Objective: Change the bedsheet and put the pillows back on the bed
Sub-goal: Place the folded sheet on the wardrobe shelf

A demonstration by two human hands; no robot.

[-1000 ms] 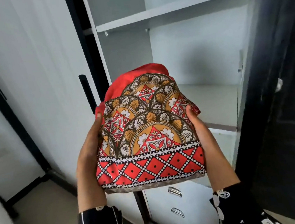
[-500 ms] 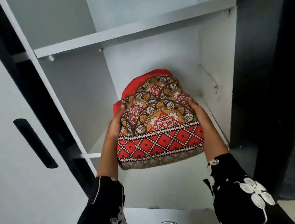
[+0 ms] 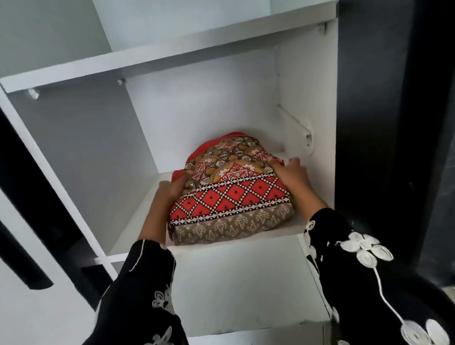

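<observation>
Both sets of fingers press against the sides of a folded patterned bedsheet [image 3: 230,193], the left hand [image 3: 170,191] flat along its left edge, the right hand [image 3: 291,173] cupped over its right edge. The sheet sits at the centre of the frame on a white wardrobe shelf [image 3: 130,226], its front fold at the shelf's lip. This looks like stowing or fetching the sheet; which one cannot be told. The next move calls for either a release or a firm two-sided lift.
</observation>
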